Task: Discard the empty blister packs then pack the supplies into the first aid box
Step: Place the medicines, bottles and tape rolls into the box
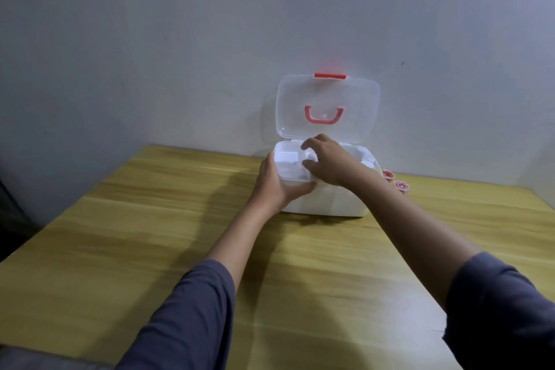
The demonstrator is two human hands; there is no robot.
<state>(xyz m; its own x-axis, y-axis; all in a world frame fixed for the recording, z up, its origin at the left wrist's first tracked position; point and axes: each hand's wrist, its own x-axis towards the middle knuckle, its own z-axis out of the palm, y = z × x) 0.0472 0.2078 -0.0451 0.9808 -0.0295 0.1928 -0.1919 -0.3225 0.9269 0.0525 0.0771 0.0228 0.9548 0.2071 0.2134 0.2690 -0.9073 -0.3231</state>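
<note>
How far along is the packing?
Done: the box stands with its lid up, and no blister packs or loose supplies show on the table. In hand: the left hand grips the tray corner while the right hand reaches into it; what it holds is hidden. Left: two red-capped items sit outside the box, lid not yet closed.
</note>
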